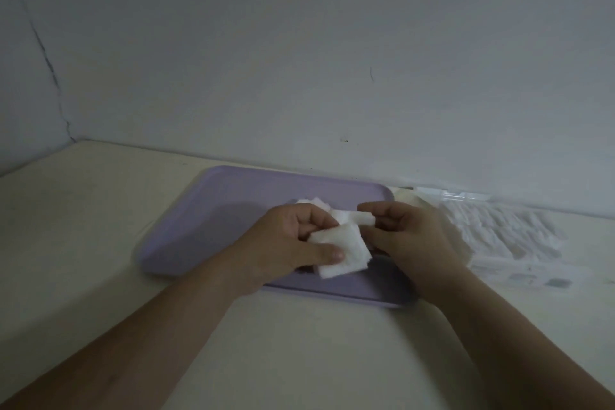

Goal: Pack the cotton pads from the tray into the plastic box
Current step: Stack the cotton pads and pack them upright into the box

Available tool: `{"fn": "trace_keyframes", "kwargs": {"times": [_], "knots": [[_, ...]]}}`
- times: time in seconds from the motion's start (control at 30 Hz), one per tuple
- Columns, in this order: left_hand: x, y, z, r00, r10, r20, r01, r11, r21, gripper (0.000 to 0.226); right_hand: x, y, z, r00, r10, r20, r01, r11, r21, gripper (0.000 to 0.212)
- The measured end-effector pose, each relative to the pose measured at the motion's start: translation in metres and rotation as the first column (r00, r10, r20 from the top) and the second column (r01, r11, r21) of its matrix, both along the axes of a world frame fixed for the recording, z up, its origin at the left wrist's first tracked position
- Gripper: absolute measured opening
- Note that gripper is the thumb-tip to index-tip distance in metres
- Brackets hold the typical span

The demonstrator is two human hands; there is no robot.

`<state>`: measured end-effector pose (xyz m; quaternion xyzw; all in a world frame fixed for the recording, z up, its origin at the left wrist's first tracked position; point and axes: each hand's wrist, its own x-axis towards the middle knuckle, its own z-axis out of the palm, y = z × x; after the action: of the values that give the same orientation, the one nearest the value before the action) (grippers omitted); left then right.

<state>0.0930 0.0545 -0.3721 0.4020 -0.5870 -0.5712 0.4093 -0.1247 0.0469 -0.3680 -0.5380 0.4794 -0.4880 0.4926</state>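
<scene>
The pale wall (299,43) filled most of what I saw, with a dark crack (50,66) running down its left side to the corner. Below it lay the cream table (83,226), pushed up against the wall. On the table sat the lavender tray (216,210), a flat rectangle with rounded corners, its far edge near the wall. Just beside the tray's right end stood the clear plastic box (499,230), also against the wall. It was blurred, but I could make out rows of white pads packed inside it.

Both my bare forearms reached in from the near edge and met over the right half of the tray. My left hand (283,243) gripped a small stack of square cotton pads (336,250), with the thumb pressed flat on top and the fingers curled beneath. My right hand (409,240) was close alongside, its fingers curled round a few more pads (364,219) pinched at the fingertips, just above and to the right of the stack.

Behind my left knuckles, a few loose pads (312,203) lay on the tray floor, partly hidden by my fingers. How many there were, I could not tell.
</scene>
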Motion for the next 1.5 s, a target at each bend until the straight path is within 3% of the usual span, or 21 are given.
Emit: {"fn": "trace_keyframes", "kwargs": {"times": [0.17, 0.33, 0.43, 0.53, 0.67, 0.8, 0.93, 1.03, 1.1, 1.3, 1.5], "knots": [[-0.001, -0.002, -0.005, 1.0, -0.003, 0.03, 0.006, 0.994, -0.109, 0.032, -0.003, 0.0, -0.015, 0.99, 0.133, -0.053, -0.138, 0.985, -0.106, 0.025], [-0.005, -0.005, -0.007, 0.994, 0.082, 0.068, -0.075, 0.992, -0.104, 0.029, -0.003, 0.0, -0.021, 0.988, 0.099, -0.119, -0.116, 0.983, -0.142, 0.027], [-0.007, -0.005, -0.007, 0.984, 0.138, 0.112, -0.122, 0.983, -0.138, 0.026, -0.004, -0.001, -0.021, 0.988, 0.153, -0.038, -0.156, 0.979, -0.131, 0.029], [-0.008, -0.005, -0.01, 0.962, 0.212, 0.17, -0.178, 0.965, -0.195, 0.032, -0.006, 0.004, -0.015, 0.955, 0.275, 0.109, -0.27, 0.961, -0.06, 0.043], [-0.009, -0.008, -0.015, 0.957, 0.232, 0.171, -0.196, 0.959, -0.204, 0.056, -0.003, 0.005, -0.02, 0.969, 0.232, -0.084, -0.241, 0.963, -0.122, 0.044], [-0.009, -0.006, -0.014, 0.968, 0.139, 0.211, -0.087, 0.967, -0.241, 0.032, -0.005, 0.006, -0.02, 0.967, 0.153, -0.202, -0.19, 0.966, -0.177, 0.038], [-0.01, -0.008, -0.016, 0.932, 0.229, 0.281, -0.136, 0.94, -0.313, 0.023, 0.0, 0.011, -0.016, 0.918, 0.024, -0.396, -0.138, 0.955, -0.263, 0.045], [-0.013, -0.004, -0.014, 0.944, 0.183, 0.275, -0.094, 0.947, -0.308, 0.023, 0.006, 0.018, -0.014, 0.943, 0.087, -0.32, -0.15, 0.973, -0.176, 0.059], [-0.013, -0.004, -0.015, 0.949, 0.122, 0.291, -0.031, 0.953, -0.301, 0.028, 0.013, 0.021, -0.01, 0.965, 0.107, -0.239, -0.136, 0.985, -0.106, 0.056], [-0.016, -0.01, -0.022, 0.915, 0.169, 0.367, -0.044, 0.944, -0.326, 0.025, 0.033, 0.01, -0.012, 0.964, -0.172, -0.205, 0.155, 0.983, -0.1, 0.031], [-0.022, -0.01, -0.026, 0.908, 0.145, 0.393, 0.008, 0.932, -0.362, 0.026, 0.037, 0.014, -0.009, 0.995, -0.093, -0.041, 0.094, 0.995, 0.017, 0.04]]}}
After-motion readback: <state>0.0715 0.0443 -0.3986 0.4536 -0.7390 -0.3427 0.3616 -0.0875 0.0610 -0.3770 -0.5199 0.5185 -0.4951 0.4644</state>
